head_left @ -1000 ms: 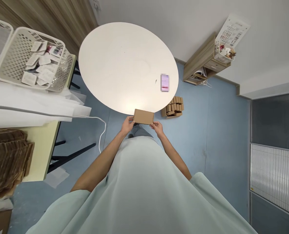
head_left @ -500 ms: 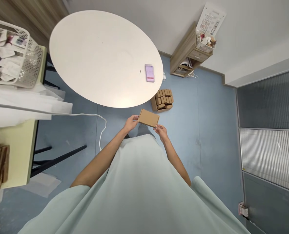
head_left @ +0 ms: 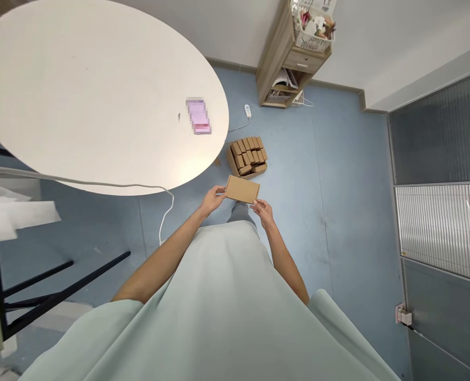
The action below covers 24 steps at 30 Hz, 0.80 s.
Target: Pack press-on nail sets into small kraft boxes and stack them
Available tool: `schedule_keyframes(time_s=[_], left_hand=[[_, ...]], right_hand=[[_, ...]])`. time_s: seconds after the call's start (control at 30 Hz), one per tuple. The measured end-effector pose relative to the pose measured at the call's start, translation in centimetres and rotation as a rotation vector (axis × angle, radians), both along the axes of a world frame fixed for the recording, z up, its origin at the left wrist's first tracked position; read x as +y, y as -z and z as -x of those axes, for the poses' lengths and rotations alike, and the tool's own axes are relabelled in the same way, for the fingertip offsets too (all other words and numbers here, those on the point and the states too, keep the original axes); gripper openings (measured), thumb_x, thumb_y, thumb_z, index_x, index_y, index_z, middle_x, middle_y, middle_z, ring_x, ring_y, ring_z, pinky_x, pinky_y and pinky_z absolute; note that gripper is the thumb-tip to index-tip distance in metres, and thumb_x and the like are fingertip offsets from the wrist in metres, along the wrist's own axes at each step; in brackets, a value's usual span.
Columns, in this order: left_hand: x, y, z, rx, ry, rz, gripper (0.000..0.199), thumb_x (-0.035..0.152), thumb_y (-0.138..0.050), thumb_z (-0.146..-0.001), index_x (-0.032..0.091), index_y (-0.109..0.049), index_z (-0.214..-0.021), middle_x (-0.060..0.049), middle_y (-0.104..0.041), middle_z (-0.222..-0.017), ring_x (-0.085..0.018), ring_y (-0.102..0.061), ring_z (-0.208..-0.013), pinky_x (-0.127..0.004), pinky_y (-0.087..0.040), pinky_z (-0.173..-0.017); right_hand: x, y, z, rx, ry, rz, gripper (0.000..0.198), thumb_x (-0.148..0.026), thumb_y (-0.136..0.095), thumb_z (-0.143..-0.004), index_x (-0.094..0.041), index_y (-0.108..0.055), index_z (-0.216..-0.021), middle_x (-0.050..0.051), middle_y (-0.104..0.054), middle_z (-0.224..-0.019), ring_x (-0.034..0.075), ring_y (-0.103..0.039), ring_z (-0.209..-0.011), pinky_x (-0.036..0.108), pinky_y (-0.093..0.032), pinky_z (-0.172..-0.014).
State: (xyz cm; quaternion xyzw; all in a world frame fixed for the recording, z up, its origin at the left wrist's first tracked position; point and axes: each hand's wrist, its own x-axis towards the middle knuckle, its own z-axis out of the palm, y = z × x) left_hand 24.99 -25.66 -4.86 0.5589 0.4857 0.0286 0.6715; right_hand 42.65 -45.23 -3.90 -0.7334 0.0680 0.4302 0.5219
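A flat brown cardboard box (head_left: pixel 242 189), closed, is held between my two hands in front of my body. My left hand (head_left: pixel 213 200) grips its left edge, thumb and fingers closed on the side. At the lower right corner my right hand (head_left: pixel 263 211) pinches the box with its fingertips. Just beyond it on the floor stands a larger open carton (head_left: pixel 231 160), packed with several small brown boxes (head_left: pixel 251 153) in rows.
A white oval table (head_left: pixel 111 106) fills the upper left, with a blurred pink-purple item (head_left: pixel 199 116) on it. A wooden cabinet (head_left: pixel 277 58) bears a white basket (head_left: pixel 312 41). A white cable (head_left: pixel 165 211) hangs at left; a power strip (head_left: pixel 247 111) lies on the blue floor (head_left: pixel 294 174).
My view has shifted to the right, so the table and carton appear further left, and the carton is closer to the held box. Both hands keep the same hold on the box.
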Motion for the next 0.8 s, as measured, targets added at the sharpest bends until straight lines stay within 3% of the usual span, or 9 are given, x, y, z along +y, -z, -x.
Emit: schedule_keyframes(time_s=[0.2, 0.4, 0.63, 0.8], left_hand=[[0.0, 0.6, -10.0, 0.069, 0.018, 0.001, 0.041, 0.029, -0.076, -0.084, 0.020, -0.077, -0.123, -0.013, -0.078, -0.139, -0.030, -0.077, -0.115, -0.042, -0.062, -0.100], [0.4, 1.8, -18.0, 0.102, -0.058, 0.048, 0.039, 0.024, -0.073, -0.084, 0.018, -0.079, -0.121, -0.013, -0.081, -0.132, -0.027, -0.079, -0.109, -0.041, -0.061, -0.104], [2.4, 3.2, -21.4, 0.113, -0.176, 0.099, 0.041, 0.029, -0.075, -0.084, 0.017, -0.081, -0.123, -0.012, -0.082, -0.129, -0.027, -0.078, -0.109, -0.040, -0.062, -0.102], [5.2, 6.3, -23.3, 0.142, -0.303, 0.166, 0.044, 0.032, -0.077, -0.082, 0.014, -0.081, -0.123, -0.013, -0.083, -0.123, -0.029, -0.078, -0.113, -0.042, -0.061, -0.105]], right_hand=[[0.7, 1.2, -10.8, 0.008, -0.013, 0.045, 0.031, -0.036, -0.087, -0.085, -0.022, -0.066, -0.102, 0.005, -0.082, -0.111, 0.017, -0.083, -0.089, 0.028, -0.059, -0.084], [4.2, 2.8, -20.6, -0.015, -0.084, 0.115, 0.026, -0.033, -0.083, -0.089, -0.022, -0.064, -0.105, 0.006, -0.081, -0.113, 0.018, -0.083, -0.091, 0.029, -0.059, -0.086], [10.2, 4.8, -27.6, -0.022, -0.281, 0.112, 0.029, -0.039, -0.082, -0.090, -0.023, -0.064, -0.107, 0.005, -0.080, -0.115, 0.016, -0.081, -0.091, 0.031, -0.060, -0.090], [14.5, 7.7, -29.2, -0.059, -0.379, 0.103, 0.029, -0.042, -0.078, -0.093, -0.025, -0.062, -0.109, 0.007, -0.077, -0.125, 0.015, -0.079, -0.089, 0.034, -0.063, -0.092]])
